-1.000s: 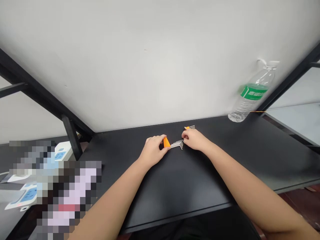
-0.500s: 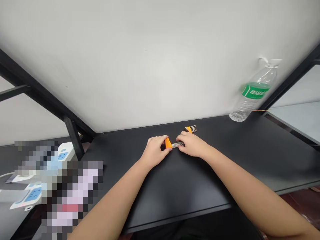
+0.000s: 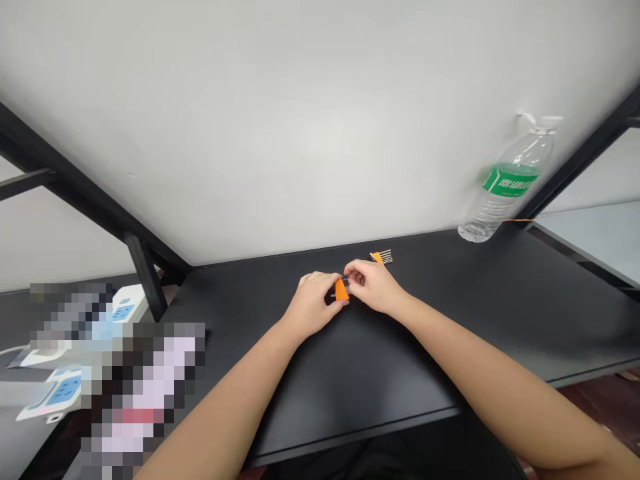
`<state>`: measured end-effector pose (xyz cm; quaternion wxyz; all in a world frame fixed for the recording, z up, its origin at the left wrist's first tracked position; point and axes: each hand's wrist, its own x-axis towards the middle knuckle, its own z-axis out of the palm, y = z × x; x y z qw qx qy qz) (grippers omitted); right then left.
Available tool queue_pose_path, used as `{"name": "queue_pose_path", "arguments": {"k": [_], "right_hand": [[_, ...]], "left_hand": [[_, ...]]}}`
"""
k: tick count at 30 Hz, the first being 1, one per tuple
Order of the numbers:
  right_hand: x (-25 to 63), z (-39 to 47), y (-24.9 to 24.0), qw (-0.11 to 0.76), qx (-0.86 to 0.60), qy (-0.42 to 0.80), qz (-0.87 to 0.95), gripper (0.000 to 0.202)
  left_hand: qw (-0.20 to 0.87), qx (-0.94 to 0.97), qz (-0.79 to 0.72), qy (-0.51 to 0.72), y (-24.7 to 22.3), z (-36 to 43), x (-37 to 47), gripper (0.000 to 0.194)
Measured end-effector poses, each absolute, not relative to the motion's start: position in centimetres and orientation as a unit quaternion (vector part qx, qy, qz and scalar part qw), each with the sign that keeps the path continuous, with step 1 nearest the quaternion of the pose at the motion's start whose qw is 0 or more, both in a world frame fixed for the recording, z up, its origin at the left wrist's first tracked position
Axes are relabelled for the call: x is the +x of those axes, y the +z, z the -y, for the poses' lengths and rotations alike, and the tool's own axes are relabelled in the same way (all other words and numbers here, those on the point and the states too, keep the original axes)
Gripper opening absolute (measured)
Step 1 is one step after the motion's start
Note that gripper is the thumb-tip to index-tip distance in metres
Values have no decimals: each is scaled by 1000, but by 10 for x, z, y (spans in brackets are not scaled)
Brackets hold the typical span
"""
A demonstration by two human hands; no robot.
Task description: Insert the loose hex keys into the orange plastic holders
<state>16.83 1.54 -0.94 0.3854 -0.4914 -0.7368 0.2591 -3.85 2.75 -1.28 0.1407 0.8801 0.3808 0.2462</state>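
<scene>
My left hand (image 3: pixel 313 300) is closed around an orange hex key holder (image 3: pixel 342 291), thumb below and fingers above. Thin metal hex keys (image 3: pixel 348 289) run through the holder; a short end pokes out on its left side. On the right of the holder, my right hand (image 3: pixel 371 285) pinches at these keys, its fingers hiding most of them. Just behind my right hand lies a second orange holder (image 3: pixel 377 257) with several metal rods pointing right, partly covered by that hand.
Both hands work over a black tabletop (image 3: pixel 360 373) against a white wall (image 3: pixel 320 133). A clear bottle with a green label (image 3: pixel 510 181) stands at the back right. Power strips (image 3: pixel 65 390) and blurred-out items (image 3: pixel 150 393) are at the left, near a black metal frame (image 3: pixel 143 270).
My right hand has moved left, closer to the orange holder. The keys have slid further into it, with an end now showing on its left side.
</scene>
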Motion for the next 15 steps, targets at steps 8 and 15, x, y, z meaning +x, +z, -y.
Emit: {"name": "queue_pose_path", "arguments": {"k": [8,15], "right_hand": [[210,-31,-6,209,-610,213,734,20],[207,-29,-5,255,-570,257,738,16]], "left_hand": [[96,858,-439,251,-17,-35,-45,44],[107,852,-444,257,-18,-34,-44,45]]}}
